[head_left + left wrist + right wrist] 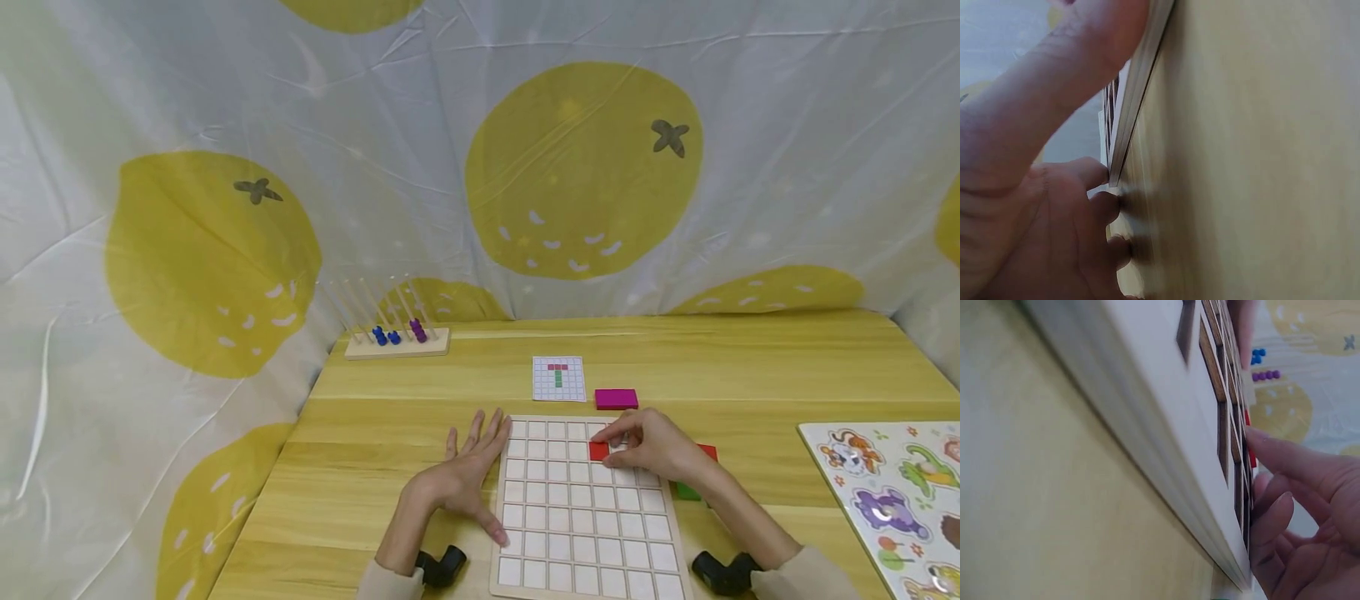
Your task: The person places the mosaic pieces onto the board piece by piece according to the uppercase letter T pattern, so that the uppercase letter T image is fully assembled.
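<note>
A wooden board (527, 478) with a grid of white square cells lies flat on the table. My left hand (457, 479) rests along its left side, fingers spread, with the thumb and forefinger at the board's edge. In the left wrist view the thumb (1054, 94) crosses over that edge. On an upper cell right of the middle sits a red square tile (598, 451). My right hand (660, 446) pinches this tile between thumb and forefinger, its other fingers bent. Red also shows beside the fingertips in the right wrist view.
Behind the board lie a pattern card (558, 379) with a red-and-green T and a magenta block (616, 399). Red and green pieces (687, 492) lie partly under the right forearm. A pegged bead stand (397, 343) is back left, an animal picture board (885, 492) at right.
</note>
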A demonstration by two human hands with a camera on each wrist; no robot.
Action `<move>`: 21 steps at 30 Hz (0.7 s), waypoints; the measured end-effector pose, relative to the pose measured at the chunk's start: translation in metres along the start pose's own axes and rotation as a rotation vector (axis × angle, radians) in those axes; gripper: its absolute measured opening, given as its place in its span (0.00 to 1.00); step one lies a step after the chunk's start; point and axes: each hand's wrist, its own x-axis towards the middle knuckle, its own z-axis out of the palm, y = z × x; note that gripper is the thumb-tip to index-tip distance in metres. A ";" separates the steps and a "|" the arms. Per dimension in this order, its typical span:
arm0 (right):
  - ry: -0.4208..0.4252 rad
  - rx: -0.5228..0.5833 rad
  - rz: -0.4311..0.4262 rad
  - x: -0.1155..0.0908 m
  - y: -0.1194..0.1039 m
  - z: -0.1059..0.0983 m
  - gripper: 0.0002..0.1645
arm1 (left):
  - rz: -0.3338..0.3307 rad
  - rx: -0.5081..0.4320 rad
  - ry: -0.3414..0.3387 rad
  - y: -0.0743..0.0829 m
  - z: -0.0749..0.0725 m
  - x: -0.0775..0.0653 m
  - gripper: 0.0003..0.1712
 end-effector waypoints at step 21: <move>0.098 -0.094 -0.114 -0.054 0.026 -0.065 0.18 | -0.015 0.012 -0.005 -0.001 0.002 0.002 0.90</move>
